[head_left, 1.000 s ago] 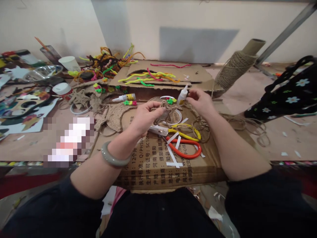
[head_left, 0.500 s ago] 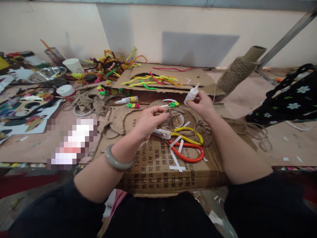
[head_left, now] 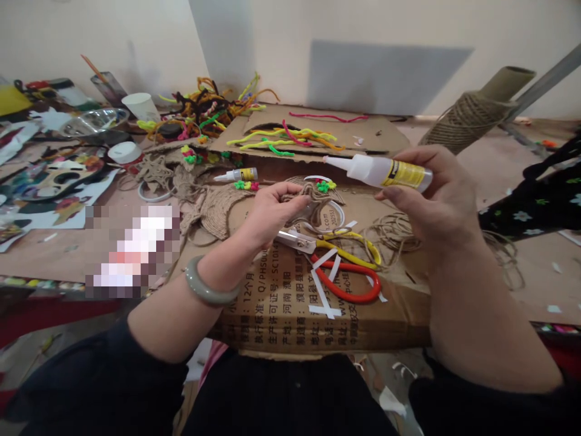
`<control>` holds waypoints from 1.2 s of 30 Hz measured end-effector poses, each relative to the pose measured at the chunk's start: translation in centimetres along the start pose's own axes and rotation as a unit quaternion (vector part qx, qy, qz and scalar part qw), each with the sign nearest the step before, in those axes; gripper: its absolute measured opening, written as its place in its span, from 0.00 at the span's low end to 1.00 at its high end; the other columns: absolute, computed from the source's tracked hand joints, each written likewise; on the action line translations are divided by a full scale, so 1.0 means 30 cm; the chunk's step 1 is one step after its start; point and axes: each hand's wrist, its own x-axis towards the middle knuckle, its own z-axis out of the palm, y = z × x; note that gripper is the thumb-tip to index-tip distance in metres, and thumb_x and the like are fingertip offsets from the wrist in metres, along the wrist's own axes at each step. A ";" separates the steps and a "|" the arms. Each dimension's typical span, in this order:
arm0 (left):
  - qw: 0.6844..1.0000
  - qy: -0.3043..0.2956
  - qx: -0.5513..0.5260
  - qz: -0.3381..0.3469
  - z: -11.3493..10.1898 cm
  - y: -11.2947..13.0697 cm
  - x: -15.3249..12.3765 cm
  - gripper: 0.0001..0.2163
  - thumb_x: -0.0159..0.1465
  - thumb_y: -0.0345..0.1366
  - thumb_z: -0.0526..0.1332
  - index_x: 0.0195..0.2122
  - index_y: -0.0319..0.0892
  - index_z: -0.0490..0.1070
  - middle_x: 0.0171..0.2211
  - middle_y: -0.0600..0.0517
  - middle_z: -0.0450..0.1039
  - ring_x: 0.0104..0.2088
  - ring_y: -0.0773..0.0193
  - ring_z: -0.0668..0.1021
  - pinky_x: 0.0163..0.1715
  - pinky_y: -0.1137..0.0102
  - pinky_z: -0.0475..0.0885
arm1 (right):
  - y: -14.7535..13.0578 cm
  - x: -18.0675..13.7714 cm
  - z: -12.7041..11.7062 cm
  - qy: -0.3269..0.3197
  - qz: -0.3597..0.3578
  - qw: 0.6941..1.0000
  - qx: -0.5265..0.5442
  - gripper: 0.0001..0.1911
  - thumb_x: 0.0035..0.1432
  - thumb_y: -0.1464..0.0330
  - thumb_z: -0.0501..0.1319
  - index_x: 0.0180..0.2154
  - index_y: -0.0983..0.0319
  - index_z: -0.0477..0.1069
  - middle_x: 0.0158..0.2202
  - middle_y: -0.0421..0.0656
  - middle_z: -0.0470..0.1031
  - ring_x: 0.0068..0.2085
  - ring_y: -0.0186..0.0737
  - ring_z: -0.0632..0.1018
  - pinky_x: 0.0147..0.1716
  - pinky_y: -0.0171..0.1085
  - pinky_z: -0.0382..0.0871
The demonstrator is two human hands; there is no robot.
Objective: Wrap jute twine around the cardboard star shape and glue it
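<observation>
My right hand [head_left: 438, 206] is closed around a white glue bottle [head_left: 381, 171] with a yellow label, held level with its nozzle pointing left. My left hand [head_left: 267, 215] pinches a woven jute twine piece [head_left: 313, 198] that lies on a flattened cardboard box [head_left: 281, 303]. A small green and yellow pipe-cleaner flower [head_left: 325, 185] sits on the twine piece. Below my left hand lie scissors with yellow handles [head_left: 338, 243] and a larger pair with red handles [head_left: 347, 281], among white paper strips [head_left: 323, 290].
A second glue bottle [head_left: 236, 175] lies behind my left hand. Coloured pipe cleaners [head_left: 281, 140] cover cardboard at the back. A jute twine spool [head_left: 472, 118] leans at the right, a black flowered bag [head_left: 540, 200] beside it. Cup [head_left: 141, 106], metal bowl [head_left: 88, 121] and paper cut-outs stand at the left.
My right hand has lifted the glue bottle toward me and turned it from upright to level, nozzle now pointing left. My left hand has kept its pinch on the twine piece.
</observation>
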 end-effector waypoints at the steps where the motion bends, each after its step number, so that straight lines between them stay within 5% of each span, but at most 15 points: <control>1: 1.000 0.003 -0.001 0.000 0.000 0.001 0.000 0.11 0.47 0.38 0.72 0.30 0.39 0.77 0.23 0.56 0.72 0.23 0.74 0.69 0.23 0.76 0.63 | -0.005 -0.003 0.000 -0.003 -0.008 1.000 0.010 0.17 0.44 0.65 0.75 0.39 0.54 0.77 0.34 0.37 0.77 0.30 0.32 0.74 0.29 0.34 0.71; 7: 1.000 0.000 0.004 -0.006 -0.001 0.005 -0.006 0.10 0.49 0.37 0.71 0.30 0.40 0.76 0.23 0.56 0.72 0.22 0.74 0.69 0.22 0.76 0.63 | -0.001 0.003 0.024 0.036 -0.043 0.996 0.067 0.17 0.43 0.66 0.76 0.38 0.56 0.80 0.31 0.37 0.77 0.29 0.30 0.74 0.27 0.33 0.70; 10: 1.000 -0.014 -0.007 -0.017 0.000 0.004 -0.006 0.10 0.49 0.38 0.72 0.30 0.40 0.76 0.23 0.56 0.71 0.22 0.74 0.68 0.20 0.76 0.61 | 0.020 0.009 0.045 0.078 -0.011 0.993 0.089 0.17 0.41 0.61 0.76 0.35 0.56 0.78 0.27 0.36 0.74 0.23 0.28 0.70 0.22 0.34 0.68; 13: 0.999 -0.041 -0.017 -0.011 -0.001 0.001 -0.006 0.10 0.51 0.38 0.71 0.31 0.40 0.76 0.25 0.55 0.73 0.24 0.73 0.71 0.24 0.75 0.66 | 0.034 0.008 0.056 0.054 0.038 0.995 0.078 0.15 0.46 0.60 0.73 0.35 0.56 0.75 0.27 0.36 0.72 0.23 0.29 0.70 0.23 0.35 0.70; 21: 0.995 -0.018 0.077 0.067 0.001 0.020 -0.027 0.14 0.54 0.32 0.69 0.42 0.44 0.75 0.28 0.55 0.74 0.25 0.71 0.72 0.25 0.75 0.66 | 0.026 0.004 0.050 0.054 0.070 0.995 0.042 0.14 0.47 0.57 0.71 0.34 0.55 0.73 0.28 0.38 0.72 0.24 0.32 0.70 0.24 0.37 0.71; 28: 0.985 -0.019 0.112 0.132 0.001 0.017 -0.023 0.10 0.55 0.29 0.66 0.40 0.43 0.78 0.37 0.51 0.79 0.39 0.65 0.78 0.38 0.72 0.72 | 0.032 0.007 0.048 0.052 0.062 0.996 0.032 0.16 0.46 0.55 0.72 0.33 0.55 0.74 0.26 0.38 0.72 0.23 0.32 0.70 0.23 0.37 0.70; 36: 0.978 -0.025 0.106 0.179 -0.009 -0.010 -0.013 0.07 0.55 0.28 0.66 0.36 0.43 0.77 0.33 0.53 0.79 0.37 0.67 0.78 0.37 0.72 0.73 | 0.030 0.008 0.049 0.048 0.059 0.996 0.052 0.16 0.43 0.56 0.74 0.32 0.56 0.76 0.25 0.35 0.74 0.22 0.29 0.71 0.22 0.33 0.69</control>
